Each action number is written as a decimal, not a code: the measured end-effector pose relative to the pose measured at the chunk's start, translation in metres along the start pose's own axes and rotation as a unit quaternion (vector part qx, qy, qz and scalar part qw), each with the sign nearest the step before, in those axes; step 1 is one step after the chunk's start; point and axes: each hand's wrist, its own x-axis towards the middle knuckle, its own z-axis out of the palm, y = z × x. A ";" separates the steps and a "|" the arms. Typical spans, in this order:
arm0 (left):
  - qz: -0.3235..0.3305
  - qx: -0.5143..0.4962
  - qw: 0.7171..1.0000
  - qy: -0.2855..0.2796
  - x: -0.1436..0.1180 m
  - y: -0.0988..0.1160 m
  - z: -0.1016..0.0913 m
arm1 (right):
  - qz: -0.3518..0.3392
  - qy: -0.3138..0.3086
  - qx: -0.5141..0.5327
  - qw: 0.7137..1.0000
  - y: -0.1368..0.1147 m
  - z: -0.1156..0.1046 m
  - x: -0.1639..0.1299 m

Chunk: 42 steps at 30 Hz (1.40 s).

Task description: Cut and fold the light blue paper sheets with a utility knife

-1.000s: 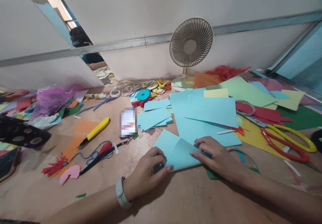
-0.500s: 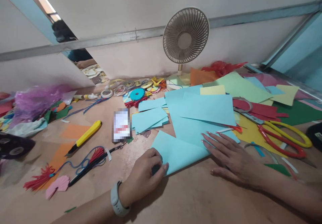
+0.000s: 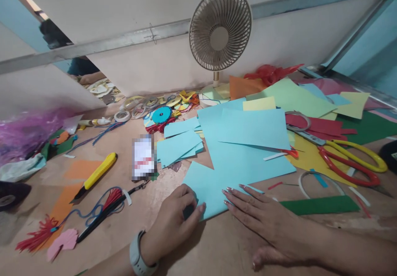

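Note:
A piece of light blue paper [image 3: 208, 190] lies folded near the table's front, its fold toward me. My left hand [image 3: 173, 220], with a grey band on the wrist, is curled at its left corner, thumb and bent fingers closed on the edge. Flat on the right part of the paper rest the outstretched fingers of my right hand [image 3: 259, 216]; its thumb lies on the bare table. Larger light blue sheets [image 3: 254, 129] spread out behind. Left of those are smaller light blue pieces [image 3: 178, 148].
Scissors [image 3: 350, 158] with red and yellow handles lie to the right, above a green strip [image 3: 321, 205]. A yellow cutter [image 3: 96, 177] and a red tassel [image 3: 39, 232] are at left. The fan [image 3: 219, 38] stands at the back. Another person's arm [image 3: 93, 77] shows through a gap.
My right hand has slid left along the folded paper's front edge, uncovering the green strip. My left hand keeps its hold on the corner. The view has shifted slightly.

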 end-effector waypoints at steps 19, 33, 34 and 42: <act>0.003 0.017 1.000 -0.002 0.004 0.003 -0.001 | 0.026 -0.006 0.068 0.997 0.001 0.000 0.002; 0.008 0.014 1.000 -0.002 0.001 -0.002 0.001 | 0.039 -0.055 0.095 0.993 0.000 -0.006 0.005; 0.010 0.015 1.000 -0.002 0.001 -0.003 0.001 | 0.041 -0.058 0.097 0.993 0.000 -0.007 0.006; 0.023 0.024 0.999 -0.009 0.002 -0.007 0.001 | 0.053 -0.046 0.129 0.989 0.001 -0.004 0.005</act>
